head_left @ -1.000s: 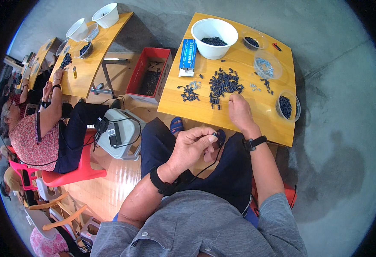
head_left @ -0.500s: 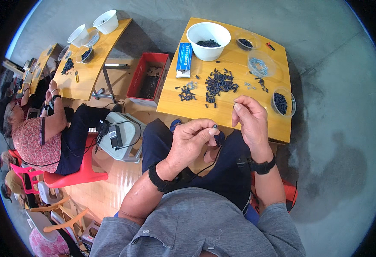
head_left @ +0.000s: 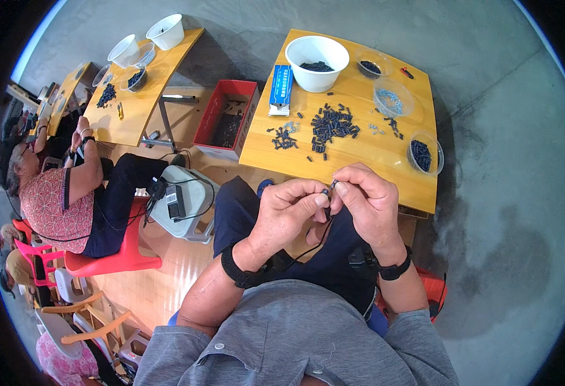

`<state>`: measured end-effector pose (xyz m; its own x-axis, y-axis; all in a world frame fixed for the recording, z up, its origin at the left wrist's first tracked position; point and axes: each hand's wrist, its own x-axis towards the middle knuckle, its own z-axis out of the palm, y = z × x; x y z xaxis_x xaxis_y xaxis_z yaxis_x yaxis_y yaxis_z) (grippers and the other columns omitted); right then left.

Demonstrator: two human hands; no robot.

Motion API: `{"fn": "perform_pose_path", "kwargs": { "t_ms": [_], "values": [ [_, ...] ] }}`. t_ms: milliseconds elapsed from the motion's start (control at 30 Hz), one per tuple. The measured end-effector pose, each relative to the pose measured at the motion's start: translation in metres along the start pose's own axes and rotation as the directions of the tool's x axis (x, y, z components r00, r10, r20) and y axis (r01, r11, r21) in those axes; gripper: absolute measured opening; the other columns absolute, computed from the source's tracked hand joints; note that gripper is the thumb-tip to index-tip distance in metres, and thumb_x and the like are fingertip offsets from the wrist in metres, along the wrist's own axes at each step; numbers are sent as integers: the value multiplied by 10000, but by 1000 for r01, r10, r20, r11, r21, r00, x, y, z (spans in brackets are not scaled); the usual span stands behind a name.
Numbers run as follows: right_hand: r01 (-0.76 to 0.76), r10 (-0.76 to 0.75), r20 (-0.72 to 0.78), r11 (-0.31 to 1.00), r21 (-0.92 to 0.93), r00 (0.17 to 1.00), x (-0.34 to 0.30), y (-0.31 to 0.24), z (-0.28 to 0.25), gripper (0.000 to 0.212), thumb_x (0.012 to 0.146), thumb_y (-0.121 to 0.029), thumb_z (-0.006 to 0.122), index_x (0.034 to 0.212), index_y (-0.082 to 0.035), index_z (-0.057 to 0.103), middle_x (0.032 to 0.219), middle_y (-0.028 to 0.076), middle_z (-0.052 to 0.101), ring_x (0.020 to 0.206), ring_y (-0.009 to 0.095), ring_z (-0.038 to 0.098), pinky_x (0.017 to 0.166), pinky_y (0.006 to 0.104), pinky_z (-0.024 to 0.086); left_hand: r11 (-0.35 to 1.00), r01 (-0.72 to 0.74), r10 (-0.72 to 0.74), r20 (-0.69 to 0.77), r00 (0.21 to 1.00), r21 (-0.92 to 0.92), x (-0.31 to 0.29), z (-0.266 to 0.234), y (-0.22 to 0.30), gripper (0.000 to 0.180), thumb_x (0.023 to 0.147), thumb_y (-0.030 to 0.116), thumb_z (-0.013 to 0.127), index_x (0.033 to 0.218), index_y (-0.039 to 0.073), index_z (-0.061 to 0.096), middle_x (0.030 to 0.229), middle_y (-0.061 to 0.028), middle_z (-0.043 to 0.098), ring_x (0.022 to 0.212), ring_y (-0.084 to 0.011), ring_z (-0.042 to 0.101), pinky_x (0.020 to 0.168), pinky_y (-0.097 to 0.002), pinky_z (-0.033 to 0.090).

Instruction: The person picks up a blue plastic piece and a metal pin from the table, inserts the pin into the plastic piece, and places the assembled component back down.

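Note:
Over my lap, just off the table's near edge, my left hand (head_left: 290,209) pinches a small black cylindrical piece (head_left: 325,192) between thumb and forefinger. Close beside it, my right hand (head_left: 371,204) is closed in a pinch on a tiny dark piece (head_left: 334,184), too small to make out fully. The fingertips of both hands almost meet. On the table (head_left: 269,164) beyond them lies a pile of short black cylindrical pieces (head_left: 332,126). A smaller heap of black pieces (head_left: 285,139) sits to its left, and some small silvery bits (head_left: 377,130) to its right.
At the back stand a white tub (head_left: 321,80) and a blue box (head_left: 281,87). Clear plastic bowls (head_left: 441,158) line the right side. A red crate (head_left: 206,128) and a grey stool (head_left: 192,186) are left of the table. A seated person (head_left: 57,206) works farther left.
My right hand has moved left and slightly down, bringing its pinched fingers up to the black piece in my left hand. The left hand has hardly moved.

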<state>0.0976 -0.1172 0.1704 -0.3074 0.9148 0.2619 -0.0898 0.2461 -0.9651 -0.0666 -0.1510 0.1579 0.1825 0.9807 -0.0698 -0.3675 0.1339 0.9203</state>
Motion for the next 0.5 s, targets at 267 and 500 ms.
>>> {"fn": "perform_pose_path", "kwargs": {
  "t_ms": [267, 500],
  "values": [
    [2, -2, 3, 999, -38, 1000, -2, 0, 2, 95, 880, 45, 528, 946, 63, 593, 842, 77, 576, 640, 91, 572, 571, 213, 466, 1000, 0, 0, 6, 1000, -21, 0, 0, -2, 127, 917, 47, 548, 963, -43, 625, 806, -66, 633, 574, -68, 552, 489, -207, 467],
    [20, -20, 16, 998, -54, 1000, -4, 0, 3, 95, 873, 49, 534, 944, 58, 596, 840, 76, 577, 632, 92, 568, 567, 214, 465, 998, 31, -30, 27, 999, -49, -1, -3, -6, 105, 901, 74, 591, 953, 1, 645, 747, -18, 637, 645, -54, 576, 542, -181, 437]
  ]
}}
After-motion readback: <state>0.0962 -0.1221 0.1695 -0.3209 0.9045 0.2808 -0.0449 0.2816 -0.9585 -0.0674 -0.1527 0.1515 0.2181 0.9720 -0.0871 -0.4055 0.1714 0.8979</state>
